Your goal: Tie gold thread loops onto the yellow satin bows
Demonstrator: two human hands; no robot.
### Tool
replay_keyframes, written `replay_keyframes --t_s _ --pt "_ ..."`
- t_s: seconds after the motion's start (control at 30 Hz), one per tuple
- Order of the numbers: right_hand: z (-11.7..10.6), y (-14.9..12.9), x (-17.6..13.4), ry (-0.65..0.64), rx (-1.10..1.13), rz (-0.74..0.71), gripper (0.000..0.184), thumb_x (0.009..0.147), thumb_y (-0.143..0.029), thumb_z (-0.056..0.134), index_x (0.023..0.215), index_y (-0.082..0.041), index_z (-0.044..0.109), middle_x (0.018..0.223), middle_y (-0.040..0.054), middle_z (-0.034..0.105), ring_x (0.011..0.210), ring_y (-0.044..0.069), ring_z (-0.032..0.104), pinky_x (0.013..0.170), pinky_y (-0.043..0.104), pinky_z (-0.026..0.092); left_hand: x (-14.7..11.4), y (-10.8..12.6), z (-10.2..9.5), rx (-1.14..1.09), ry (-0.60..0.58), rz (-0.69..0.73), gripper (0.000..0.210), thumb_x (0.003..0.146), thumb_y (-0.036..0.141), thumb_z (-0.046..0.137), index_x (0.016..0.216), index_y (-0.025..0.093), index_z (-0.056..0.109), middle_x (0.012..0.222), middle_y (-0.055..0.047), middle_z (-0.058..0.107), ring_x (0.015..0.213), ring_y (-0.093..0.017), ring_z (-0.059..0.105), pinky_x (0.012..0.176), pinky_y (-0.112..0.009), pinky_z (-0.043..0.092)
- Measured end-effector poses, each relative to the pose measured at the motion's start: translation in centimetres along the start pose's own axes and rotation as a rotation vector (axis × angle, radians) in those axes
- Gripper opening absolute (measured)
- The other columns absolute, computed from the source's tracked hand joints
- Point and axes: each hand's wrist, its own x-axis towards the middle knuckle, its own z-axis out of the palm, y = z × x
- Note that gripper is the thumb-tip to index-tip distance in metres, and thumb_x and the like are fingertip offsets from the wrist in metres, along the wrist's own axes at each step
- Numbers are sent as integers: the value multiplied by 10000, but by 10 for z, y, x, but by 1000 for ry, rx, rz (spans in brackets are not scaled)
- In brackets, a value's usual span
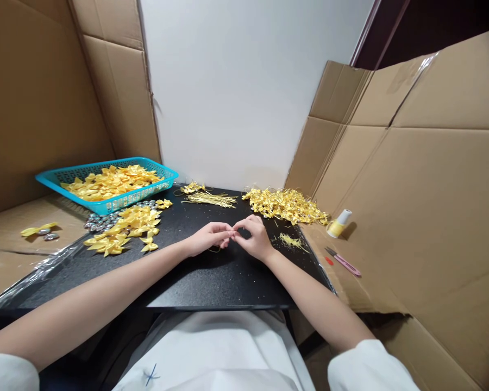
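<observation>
My left hand (209, 238) and my right hand (255, 237) meet fingertip to fingertip above the black table (224, 285). Both are closed in a pinch. A thin gold cord (215, 250) curves out beneath my left fingers; the rest of what lies between the fingertips is hidden. Left of my hands, yellow ribbon bows (136, 221) are heaped beside silvery beads (101, 221). Straight gold cords (212, 200) lie bundled beyond my hands. Off to the right sits a pile of bows with gold cords attached (287, 205), and nearer, a small tangle of cord scraps (292, 240).
A turquoise basket (118, 203) full of yellow bows stands at the back left. On the right cardboard are a small bottle (339, 224), pink thread snips (344, 262) and a red bit (329, 261). Cardboard walls (432, 179) flank the table, with a pale wall (236, 98) behind.
</observation>
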Motion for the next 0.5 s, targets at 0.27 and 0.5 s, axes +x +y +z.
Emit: replay_keyframes --t_s 0.27,0.5 --pt "-3 -3 2 24 77 0 156 754 -222 667 908 -240 649 842 0 710 785 174 572 821 344 422 -1 2 -1 16 98 35 321 731 427 669 735 116 590 660 6 566 475 -38 306 463 -196 240" --pt "-8 0 2 8 -1 25 74 745 -197 615 799 -238 647 866 4 711 844 191 575 844 372 386 -4 7 -1 290 190 132 311 745 435 629 738 125 623 623 6 570 541 -85 443 509 -204 351"
